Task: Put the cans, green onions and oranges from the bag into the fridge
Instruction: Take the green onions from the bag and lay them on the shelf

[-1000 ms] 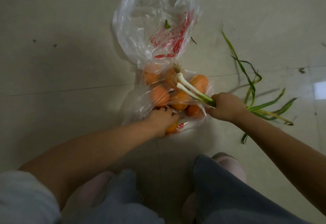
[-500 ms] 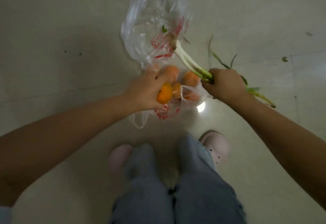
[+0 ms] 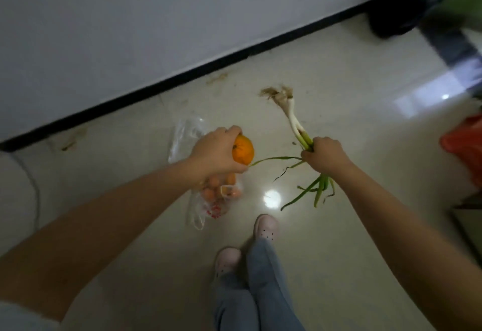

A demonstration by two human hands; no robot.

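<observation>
Partway only, by the look of it. One orange gripped in the left hand, fingers curled round it, held above the floor. Green onions clamped mid-stalk in the right hand, roots pointing away, leaves hanging down. More oranges left in the clear plastic bag, lying on the floor just under the left hand. No cans visible, whether stored or hidden. No fridge in sight; nothing seen put away yet. Both loads apparently ready for carrying.
</observation>
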